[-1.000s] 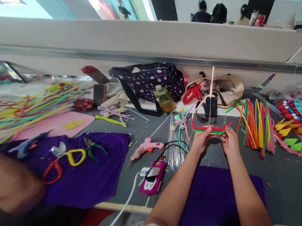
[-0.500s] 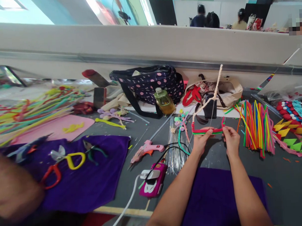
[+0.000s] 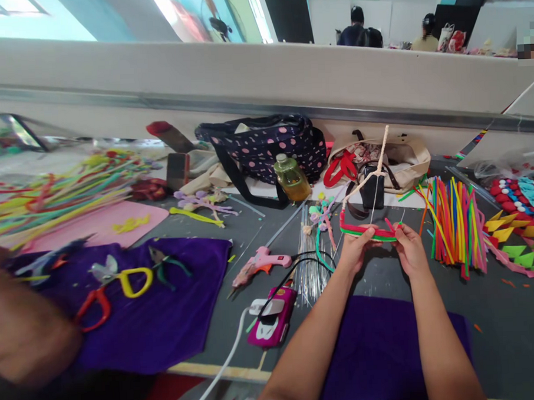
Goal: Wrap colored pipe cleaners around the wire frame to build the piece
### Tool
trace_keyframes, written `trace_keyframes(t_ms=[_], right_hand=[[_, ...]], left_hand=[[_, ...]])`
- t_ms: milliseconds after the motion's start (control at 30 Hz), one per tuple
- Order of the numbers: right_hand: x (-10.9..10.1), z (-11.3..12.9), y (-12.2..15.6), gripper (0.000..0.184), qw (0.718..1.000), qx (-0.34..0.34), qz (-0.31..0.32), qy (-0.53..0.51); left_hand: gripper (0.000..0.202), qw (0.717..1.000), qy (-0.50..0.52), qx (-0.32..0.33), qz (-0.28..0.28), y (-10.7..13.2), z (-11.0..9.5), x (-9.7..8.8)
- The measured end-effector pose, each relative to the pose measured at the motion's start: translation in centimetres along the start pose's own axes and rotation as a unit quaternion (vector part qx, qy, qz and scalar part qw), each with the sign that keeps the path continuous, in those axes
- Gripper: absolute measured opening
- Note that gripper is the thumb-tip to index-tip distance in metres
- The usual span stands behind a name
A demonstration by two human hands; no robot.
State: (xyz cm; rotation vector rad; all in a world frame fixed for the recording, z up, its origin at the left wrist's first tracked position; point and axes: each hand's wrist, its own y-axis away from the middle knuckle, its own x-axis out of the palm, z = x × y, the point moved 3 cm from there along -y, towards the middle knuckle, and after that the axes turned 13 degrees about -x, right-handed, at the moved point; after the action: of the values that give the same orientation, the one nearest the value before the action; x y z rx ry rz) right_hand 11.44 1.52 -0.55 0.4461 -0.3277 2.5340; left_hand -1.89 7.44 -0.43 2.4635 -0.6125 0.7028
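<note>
My left hand [image 3: 356,250] pinches the middle of a red-and-green pipe cleaner strip [image 3: 351,231] held level above the table. Its other end is between the closed fingers of my right hand [image 3: 410,248], where a short red tip and a green tip poke up. At the strip's left end it bends upward and joins a cream twisted stem [image 3: 359,191], which forks and rises to a point above my hands. Thin wire runs down from the fork toward my left fingers. Under my forearms lies a purple cloth [image 3: 375,342].
Bundled coloured pipe cleaners [image 3: 456,227] lie right of my hands. To the left are clear sticks [image 3: 311,263], a pink glue gun [image 3: 261,262], a magenta power strip [image 3: 274,320] and scissors [image 3: 120,283]. A bottle [image 3: 291,178] stands behind. Another person's arm [image 3: 28,322] reaches in at left.
The cream stem's tip has dipped slightly and shifted left. My right fingers have turned a little at the strip's end, and the red tip there now leans left.
</note>
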Motion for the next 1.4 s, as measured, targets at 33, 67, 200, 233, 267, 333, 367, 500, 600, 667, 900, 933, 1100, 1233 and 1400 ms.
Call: trace_keyframes(t_ms=[33,67,200,233,267,333,367,500,600,667,900,933,1100,1233,1400], right_hand=[[0.1,-0.1,0.0,0.033,1.0,0.003,0.0,-0.004],[0.2,-0.1,0.0,0.033,1.0,0.003,0.0,-0.001],[0.3,-0.1,-0.2,0.034,0.996,-0.043,-0.015,0.072],[0.2,0.1,-0.2,0.036,0.992,-0.071,-0.029,0.103],[0.1,0.4,-0.1,0.038,0.983,-0.105,-0.049,0.141],[0.1,1.3,0.3,0.04,0.951,-0.183,-0.081,0.234],[0.2,1.7,0.5,0.038,0.932,-0.216,-0.085,0.278],[0.8,2.4,1.2,0.035,0.884,-0.263,-0.029,0.385],[1.1,2.1,1.2,0.037,0.87,-0.261,0.005,0.419],[1.1,1.9,1.2,0.03,0.866,-0.263,0.017,0.425],[1.1,2.5,1.2,0.021,0.865,-0.299,-0.025,0.403],[1.0,2.4,1.3,0.022,0.87,-0.295,-0.039,0.392],[0.6,1.5,1.1,0.029,0.928,-0.195,-0.098,0.301],[0.3,0.8,0.8,0.031,0.949,-0.148,-0.121,0.249],[-0.1,0.0,0.2,0.034,0.973,-0.107,-0.139,0.153]], left_hand=[[0.037,1.0,0.002,0.001,-0.002,0.0,0.0,0.0],[0.037,1.0,0.002,0.006,-0.009,-0.1,0.0,-0.1],[0.038,0.998,-0.016,0.047,-0.04,-0.2,-0.1,-0.2],[0.038,0.997,-0.024,0.058,-0.046,-0.2,-0.1,-0.2],[0.038,0.996,-0.032,0.07,-0.051,-0.2,-0.1,-0.2],[0.038,0.992,-0.05,0.097,-0.063,-0.1,-0.1,-0.2],[0.037,0.99,-0.06,0.11,-0.068,-0.1,0.0,-0.1],[0.031,0.979,-0.119,0.147,-0.078,0.1,0.2,0.2],[0.026,0.97,-0.164,0.163,-0.071,0.3,0.2,0.5],[0.025,0.968,-0.175,0.168,-0.069,0.4,0.2,0.7],[0.036,0.984,-0.088,0.131,-0.088,0.1,0.2,0.2],[0.038,0.985,-0.071,0.125,-0.092,0.0,0.2,0.1],[0.044,0.992,-0.003,0.082,-0.095,-0.3,0.2,-0.4],[0.046,0.995,0.023,0.052,-0.082,-0.3,0.2,-0.4],[0.043,0.998,0.029,0.019,-0.058,-0.6,0.4,-0.8]])
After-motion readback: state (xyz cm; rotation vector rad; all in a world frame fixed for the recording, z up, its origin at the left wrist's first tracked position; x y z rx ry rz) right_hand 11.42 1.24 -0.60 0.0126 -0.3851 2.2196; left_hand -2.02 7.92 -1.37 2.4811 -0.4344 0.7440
